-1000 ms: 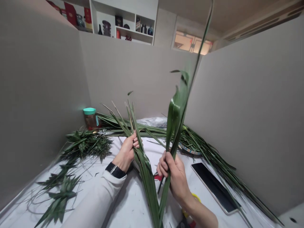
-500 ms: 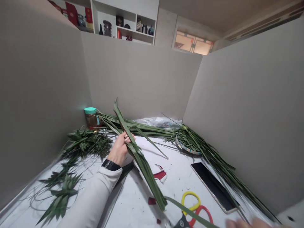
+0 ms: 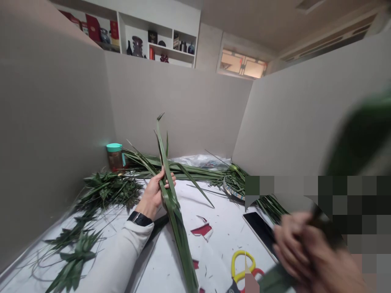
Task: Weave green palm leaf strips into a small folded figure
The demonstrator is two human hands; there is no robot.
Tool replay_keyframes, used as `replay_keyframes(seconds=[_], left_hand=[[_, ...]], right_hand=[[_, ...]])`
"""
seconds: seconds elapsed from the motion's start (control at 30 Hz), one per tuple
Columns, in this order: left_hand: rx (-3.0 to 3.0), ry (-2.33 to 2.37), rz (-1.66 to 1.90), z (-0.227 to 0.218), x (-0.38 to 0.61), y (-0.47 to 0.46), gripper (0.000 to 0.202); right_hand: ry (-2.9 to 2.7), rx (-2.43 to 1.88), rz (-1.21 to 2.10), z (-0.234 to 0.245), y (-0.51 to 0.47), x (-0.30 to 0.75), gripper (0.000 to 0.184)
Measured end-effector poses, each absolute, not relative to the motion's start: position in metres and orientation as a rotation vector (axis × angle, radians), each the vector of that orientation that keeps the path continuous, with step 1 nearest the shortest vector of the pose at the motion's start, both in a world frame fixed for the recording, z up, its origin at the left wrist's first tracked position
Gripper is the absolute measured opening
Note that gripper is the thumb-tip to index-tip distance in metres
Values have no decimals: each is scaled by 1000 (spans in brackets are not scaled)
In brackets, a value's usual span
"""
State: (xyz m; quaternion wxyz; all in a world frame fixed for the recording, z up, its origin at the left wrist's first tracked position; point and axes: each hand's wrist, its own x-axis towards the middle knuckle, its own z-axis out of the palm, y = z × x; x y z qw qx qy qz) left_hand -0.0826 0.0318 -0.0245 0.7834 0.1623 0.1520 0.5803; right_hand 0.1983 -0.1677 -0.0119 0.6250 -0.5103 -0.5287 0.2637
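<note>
My left hand (image 3: 155, 189), with a black watch on its wrist, is closed around a bundle of long green palm leaf strips (image 3: 179, 232). The bundle slants from the far side down to the near edge, its thin tips sticking up past the fingers. At the lower right, my right hand (image 3: 305, 248) is smeared by motion, its fingers curled round a green leaf strip (image 3: 277, 278). Above it a dark green blurred shape (image 3: 360, 134) rises, probably leaf. Blocky squares hide part of this area. Scissors (image 3: 242, 264) with yellow and red handles lie between the hands.
Woven green leaf pieces (image 3: 110, 191) lie at left, near a teal-lidded jar (image 3: 115, 156). More long leaves (image 3: 195, 173) lie along the back. A round tray (image 3: 230, 191) and a phone (image 3: 259, 232) are at right. Red scraps (image 3: 201, 230) lie mid-table; grey panels (image 3: 183, 106) surround it.
The leaf bundle in my left hand has turned more upright. My right hand has come up into view from the bottom right edge, with blurred green above it. The camera has tilted slightly upward.
</note>
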Motion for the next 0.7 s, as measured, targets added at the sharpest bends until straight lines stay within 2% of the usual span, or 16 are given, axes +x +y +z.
replay_keyframes(seconds=[0.03,0.1,0.23,0.47,0.7], left_hand=[[364,316,1245,-23,-80,30,15],[386,298,1233,-21,-76,26,16],[407,270,1216,-20,-66,20,18],[390,255,1238,-24,-54,15,23],[352,315,1288,-29,-47,19,25]], right_hand=[[-1190,-1123,648,-6,-154,188,27],[-1151,-1003,1002,4,-126,166,32],[-1264,-1028,1257,2,-79,126,18],[-1283,-1007,1421,-35,-49,99,22],[-1299,-983,1572,-42,-47,95,29]])
